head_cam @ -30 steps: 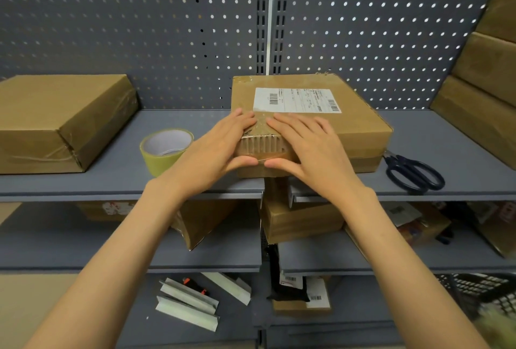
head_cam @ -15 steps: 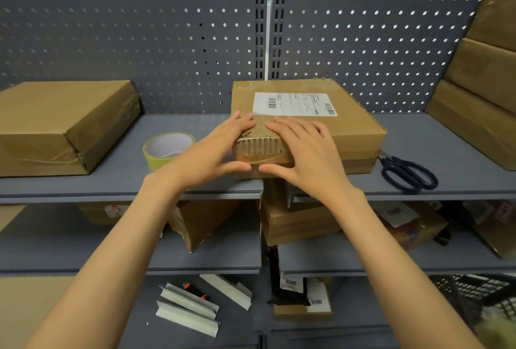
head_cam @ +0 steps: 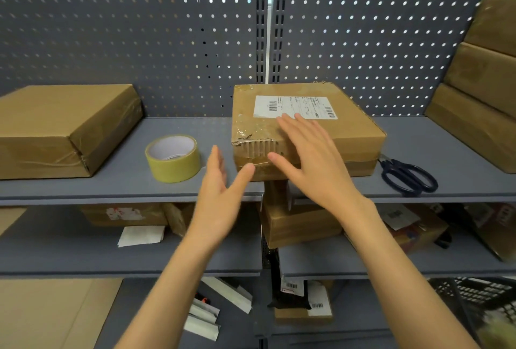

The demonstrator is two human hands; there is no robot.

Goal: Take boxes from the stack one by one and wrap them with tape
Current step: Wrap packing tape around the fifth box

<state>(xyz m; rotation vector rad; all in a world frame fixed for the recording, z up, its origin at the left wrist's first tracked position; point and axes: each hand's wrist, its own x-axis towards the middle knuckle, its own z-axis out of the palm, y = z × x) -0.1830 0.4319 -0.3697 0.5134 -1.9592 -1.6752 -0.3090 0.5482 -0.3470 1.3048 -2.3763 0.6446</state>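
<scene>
A flat brown cardboard box point(head_cam: 346, 131) with a white shipping label lies on the grey top shelf point(head_cam: 117, 181), its torn front corner covered in clear tape. My right hand point(head_cam: 310, 158) is spread flat over that front corner, fingers apart. My left hand point(head_cam: 220, 186) hovers open just left of the box, thumb near its front edge, holding nothing. A roll of yellowish tape point(head_cam: 173, 158) stands on the shelf to the left of my left hand. Black scissors point(head_cam: 406, 177) lie right of the box. A stack of brown boxes point(head_cam: 485, 75) leans at the far right.
Another taped brown box point(head_cam: 61, 128) sits at the shelf's left end. A perforated grey back panel point(head_cam: 139, 41) closes the rear. Lower shelves hold more parcels point(head_cam: 296, 223), papers and white strips. A black basket point(head_cam: 474, 301) is at the bottom right.
My left hand has lifted off the box's front corner and drawn back to the left and down, fingers opening. My right hand stays on the box, shifted slightly right.
</scene>
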